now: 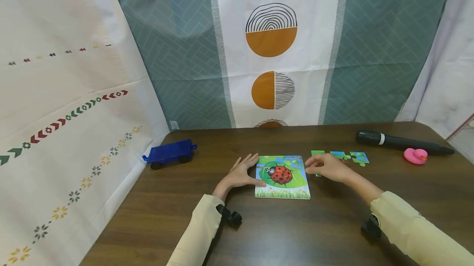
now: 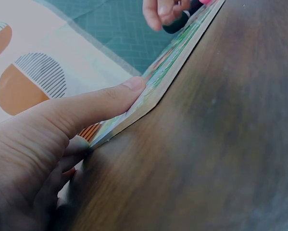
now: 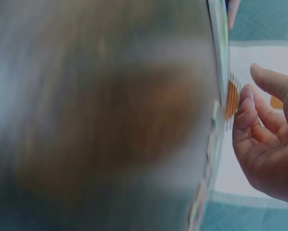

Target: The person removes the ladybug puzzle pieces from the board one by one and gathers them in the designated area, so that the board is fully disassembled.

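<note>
A square ladybug jigsaw puzzle lies flat on the brown table, its pieces fitted together. My left hand rests at the puzzle's left edge with fingers spread. In the left wrist view, the thumb lies straight across the board's edge. My right hand hovers just off the puzzle's right edge, fingers loosely bent. The right wrist view shows that hand with nothing between thumb and fingertips. Behind it lie loose puzzle pieces, a partly covered green one and blue-green ones.
To the left stands a blue toy wagon with black wheels. A long black stick-like object lies at the back right, with a pink rubber duck in front of it. Patterned cloths hang behind the table.
</note>
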Tool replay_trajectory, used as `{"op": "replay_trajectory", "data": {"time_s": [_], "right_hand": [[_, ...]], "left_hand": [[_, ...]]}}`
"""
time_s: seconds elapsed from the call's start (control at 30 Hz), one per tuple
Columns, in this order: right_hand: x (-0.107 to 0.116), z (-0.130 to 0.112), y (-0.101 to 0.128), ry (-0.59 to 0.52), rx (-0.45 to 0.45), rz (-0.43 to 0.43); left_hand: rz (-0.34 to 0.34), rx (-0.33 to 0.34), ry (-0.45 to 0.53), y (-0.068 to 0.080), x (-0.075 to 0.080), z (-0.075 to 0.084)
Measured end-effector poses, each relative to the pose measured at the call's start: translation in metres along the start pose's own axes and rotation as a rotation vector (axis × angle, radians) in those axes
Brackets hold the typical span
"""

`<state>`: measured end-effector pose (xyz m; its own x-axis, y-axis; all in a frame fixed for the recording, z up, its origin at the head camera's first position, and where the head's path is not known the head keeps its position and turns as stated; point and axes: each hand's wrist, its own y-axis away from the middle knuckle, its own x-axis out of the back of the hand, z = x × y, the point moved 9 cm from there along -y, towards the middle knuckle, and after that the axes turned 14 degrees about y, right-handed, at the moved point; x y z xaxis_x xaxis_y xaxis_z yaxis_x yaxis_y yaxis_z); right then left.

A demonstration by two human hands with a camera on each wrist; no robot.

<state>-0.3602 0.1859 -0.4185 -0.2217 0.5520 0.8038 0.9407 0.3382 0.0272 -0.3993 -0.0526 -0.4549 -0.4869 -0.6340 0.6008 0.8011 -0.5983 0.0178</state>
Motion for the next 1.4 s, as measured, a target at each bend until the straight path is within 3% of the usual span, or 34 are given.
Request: {"op": "replay_trajectory", "data": {"time_s": [0.43, 1.07, 1.4], "right_hand": [[-0.030, -0.022, -0.011, 0.012, 0.040, -0.077], [-0.033, -0.016, -0.013, 0.054, -0.019, -0.094], [-0.033, -0.020, -0.012, -0.042, 0.003, -0.062]], "left_hand": [[0.004, -0.001, -0.001, 0.001, 0.000, 0.002], [0.002, -0.009, 0.012, 0.001, 0.000, 0.002], [0.002, -0.010, -0.004, 0.001, -0.001, 0.002]]}}
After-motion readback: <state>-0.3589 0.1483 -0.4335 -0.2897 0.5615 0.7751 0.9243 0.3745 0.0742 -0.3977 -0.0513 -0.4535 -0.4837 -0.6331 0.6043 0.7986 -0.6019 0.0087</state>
